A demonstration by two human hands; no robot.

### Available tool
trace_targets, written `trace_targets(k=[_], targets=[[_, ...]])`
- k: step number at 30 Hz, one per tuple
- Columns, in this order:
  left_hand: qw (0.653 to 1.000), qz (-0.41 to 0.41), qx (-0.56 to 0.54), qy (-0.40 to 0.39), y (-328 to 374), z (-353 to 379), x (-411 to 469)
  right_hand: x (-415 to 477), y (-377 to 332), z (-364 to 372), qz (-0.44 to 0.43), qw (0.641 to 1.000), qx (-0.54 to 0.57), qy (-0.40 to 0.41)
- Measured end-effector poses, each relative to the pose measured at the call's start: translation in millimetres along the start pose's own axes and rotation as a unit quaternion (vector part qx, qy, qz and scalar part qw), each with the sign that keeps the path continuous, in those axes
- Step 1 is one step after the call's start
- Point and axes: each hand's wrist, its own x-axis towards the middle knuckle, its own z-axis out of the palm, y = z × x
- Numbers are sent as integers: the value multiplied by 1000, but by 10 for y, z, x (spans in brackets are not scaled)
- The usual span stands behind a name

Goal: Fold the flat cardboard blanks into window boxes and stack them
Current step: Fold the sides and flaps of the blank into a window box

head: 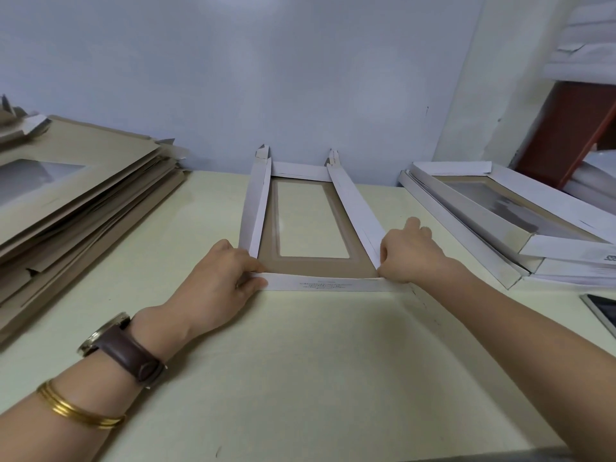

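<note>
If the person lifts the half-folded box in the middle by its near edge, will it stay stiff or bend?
Probably it would flex: the half-folded box is thin card with a large window cut out. Its side walls lean outward with tabs untucked, so they may flop open. It seems light.

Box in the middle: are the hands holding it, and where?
Yes. The left hand and right hand pinch the box by the two ends of its near flap.

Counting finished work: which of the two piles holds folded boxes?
The right pile, whose boxes have white walls folded up; the left pile is only flat brown sheets.
</note>
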Motion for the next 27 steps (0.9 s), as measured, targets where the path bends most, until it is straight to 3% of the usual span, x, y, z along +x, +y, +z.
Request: trace_targets(k=[12,27], targets=[[1000,10,-4,11,-29,22,0,187,-7,67,20,998,58,-19],[1000,14,-4,12,-31,21,-3,259,-40,138,5,1000,15,-16]])
